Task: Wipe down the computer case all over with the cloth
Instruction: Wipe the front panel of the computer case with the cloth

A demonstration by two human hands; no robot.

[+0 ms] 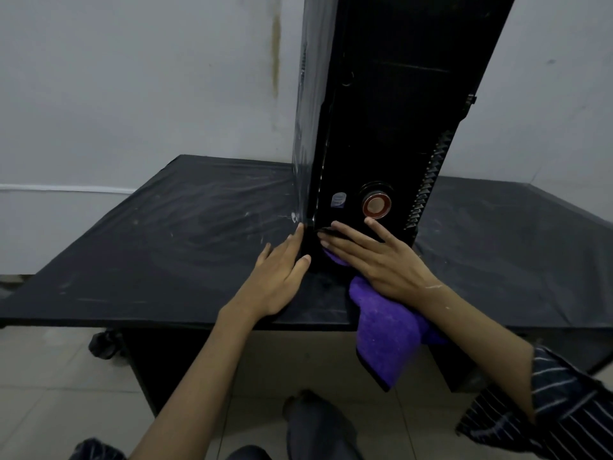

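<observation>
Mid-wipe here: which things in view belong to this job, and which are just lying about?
In the job:
- case, upright
- cloth
- right hand, pressing the cloth flat on the case's front, low down
- left hand, flat at the case's left edge

Lying about:
- table, only bearing the case
- dark bundle on the floor under the table

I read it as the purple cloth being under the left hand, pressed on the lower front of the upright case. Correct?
Not quite. The head view shows the purple cloth under the right hand, pressed on the lower front of the upright case. The left hand holds no cloth and rests against the case's lower left edge.
</observation>
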